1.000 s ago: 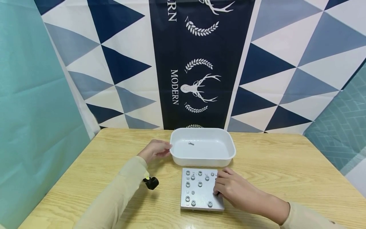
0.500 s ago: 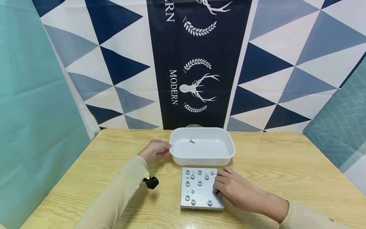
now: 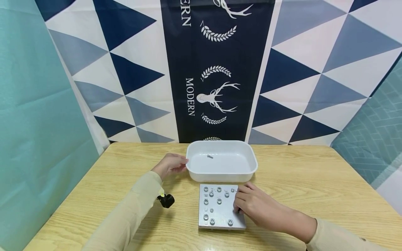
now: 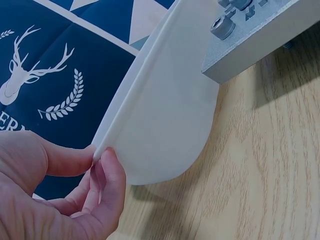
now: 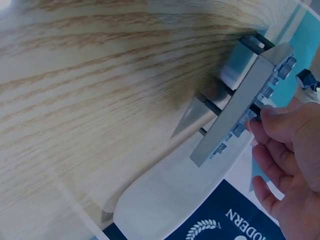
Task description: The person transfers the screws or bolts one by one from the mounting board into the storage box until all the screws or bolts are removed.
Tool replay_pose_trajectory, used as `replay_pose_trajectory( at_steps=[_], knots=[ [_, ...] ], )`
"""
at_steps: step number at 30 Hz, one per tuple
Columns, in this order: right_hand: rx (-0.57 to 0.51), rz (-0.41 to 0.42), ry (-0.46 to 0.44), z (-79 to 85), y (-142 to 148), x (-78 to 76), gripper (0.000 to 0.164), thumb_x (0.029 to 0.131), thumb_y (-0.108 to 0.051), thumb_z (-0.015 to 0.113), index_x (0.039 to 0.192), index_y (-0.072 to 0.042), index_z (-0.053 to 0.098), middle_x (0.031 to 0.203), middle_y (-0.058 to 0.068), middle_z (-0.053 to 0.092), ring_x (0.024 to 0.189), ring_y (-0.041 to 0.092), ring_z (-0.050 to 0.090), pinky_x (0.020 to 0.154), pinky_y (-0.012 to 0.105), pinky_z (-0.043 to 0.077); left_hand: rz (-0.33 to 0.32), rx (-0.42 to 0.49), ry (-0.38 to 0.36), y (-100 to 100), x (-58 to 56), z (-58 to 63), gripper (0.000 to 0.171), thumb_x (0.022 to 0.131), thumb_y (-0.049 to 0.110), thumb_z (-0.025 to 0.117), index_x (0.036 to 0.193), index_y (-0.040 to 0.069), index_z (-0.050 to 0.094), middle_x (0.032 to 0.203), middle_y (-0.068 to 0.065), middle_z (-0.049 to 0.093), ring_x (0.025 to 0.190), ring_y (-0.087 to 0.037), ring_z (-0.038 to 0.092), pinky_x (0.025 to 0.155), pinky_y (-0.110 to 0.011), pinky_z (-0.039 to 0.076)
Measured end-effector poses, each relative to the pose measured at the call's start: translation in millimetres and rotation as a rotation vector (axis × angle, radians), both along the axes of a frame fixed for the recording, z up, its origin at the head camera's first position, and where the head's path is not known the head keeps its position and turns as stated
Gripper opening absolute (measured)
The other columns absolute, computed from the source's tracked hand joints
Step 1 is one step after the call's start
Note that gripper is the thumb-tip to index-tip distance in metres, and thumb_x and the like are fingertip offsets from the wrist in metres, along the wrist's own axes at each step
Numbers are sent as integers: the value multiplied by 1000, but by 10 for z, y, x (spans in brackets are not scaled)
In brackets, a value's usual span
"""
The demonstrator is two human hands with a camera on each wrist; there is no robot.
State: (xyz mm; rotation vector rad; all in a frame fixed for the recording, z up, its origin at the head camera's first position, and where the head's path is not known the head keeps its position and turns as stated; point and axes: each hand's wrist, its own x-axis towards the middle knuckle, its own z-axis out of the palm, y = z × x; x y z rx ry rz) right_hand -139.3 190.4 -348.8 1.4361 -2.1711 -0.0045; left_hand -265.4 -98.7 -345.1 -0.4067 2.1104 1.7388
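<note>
Left hand (image 3: 171, 163) pinching the rim of the tray (image 3: 223, 177), presumably to steady it; right hand (image 3: 255, 205) pinching what appears to be a bolt (image 5: 256, 109) on the plate (image 3: 221, 214), set just before the tray, probably for short reach.

In the head view, the right hand (image 3: 257, 208) hides much of the three o'clock edge of the metal plate (image 3: 222, 213). It also partly covers a small dark piece (image 5: 255, 110). The left wrist view crops the plate at two o'clock.
</note>
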Motion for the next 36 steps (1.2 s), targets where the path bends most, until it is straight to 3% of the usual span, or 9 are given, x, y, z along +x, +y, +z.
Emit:
replay_pose_trajectory(
  at_steps=[12, 24, 32, 36],
  knots=[
    [-9, -13, 5, 94, -6, 7, 19, 72, -12, 76, 81, -19, 61, 76, -13, 57, 81, 8, 48, 78, 26, 40, 2, -14, 9, 5, 5, 7, 26, 93, 7, 61, 117, -5, 60, 84, -6, 59, 69, -10, 55, 61, -15, 51],
    [-17, -26, -50, 174, -26, 32, 26, 67, -10, 81, 82, -20, 61, 78, -14, 58, 82, 7, 48, 77, 26, 40, 12, -23, 15, 23, 42, 0, 25, 92, 7, 62, 115, -4, 60, 82, -6, 59, 68, -10, 55, 66, -17, 52],
    [-37, 6, 18, 401, -81, -116, 28, 64, -7, 82, 82, -18, 62, 77, -12, 61, 80, 10, 50, 74, 26, 40, 10, 12, 24, 17, 38, -12, 23, 92, 4, 61, 113, -4, 59, 78, -5, 58, 65, -9, 55, 62, -16, 51],
    [-10, -20, -4, 495, -103, -214, 26, 67, -6, 82, 82, -17, 64, 76, -11, 63, 79, 10, 52, 75, 27, 42, 7, 2, 31, 15, 33, -22, 22, 92, 4, 61, 113, -4, 59, 77, -4, 57, 65, -9, 55, 62, -16, 51]
  ],
)
